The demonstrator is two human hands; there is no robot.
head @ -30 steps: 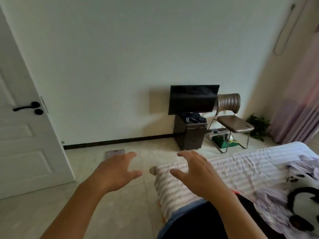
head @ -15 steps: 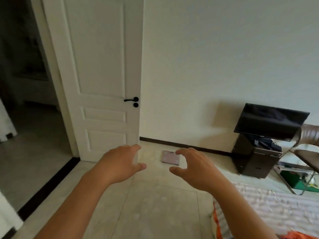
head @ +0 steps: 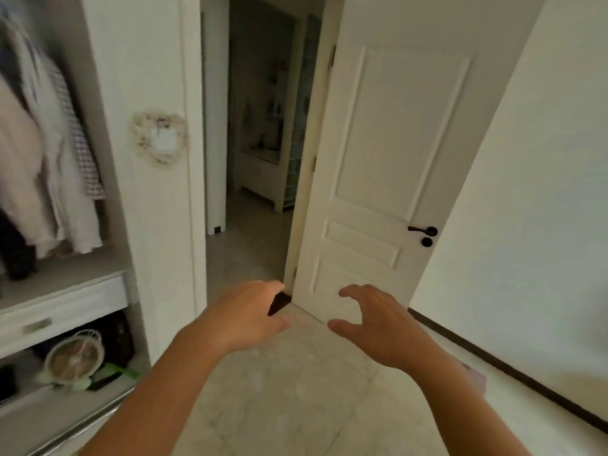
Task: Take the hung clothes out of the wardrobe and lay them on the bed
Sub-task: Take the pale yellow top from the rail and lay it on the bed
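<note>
The left hand (head: 245, 315) is held out over the pale tiled floor (head: 289, 396), palm down, fingers loosely bent and holding nothing; the right hand (head: 378, 320) is out beside it, apart from it, fingers spread and slightly hooked, thumb pointing inward, also empty; neither touches anything. Beyond the fingertips stands a white panelled door (head: 381, 179), swung open, with a black lever handle (head: 422, 230) and a round black lock below it; to its left the doorway (head: 263, 143) gives onto a dim room with pale furniture, too blurred to make out. Left of the doorway is the white side panel of the wardrobe (head: 148, 209), bearing a small wreath-like ornament (head: 160, 138); inside the open wardrobe the hung clothes (head: 49, 166) are at the far left: pale garments, a checked one behind them, something dark below; all motion-blurred. Under them is a drawer (head: 59, 312), and beneath that a shelf holding a small round fan (head: 75, 357). A white wall with dark skirting (head: 513, 370) runs along the right.
</note>
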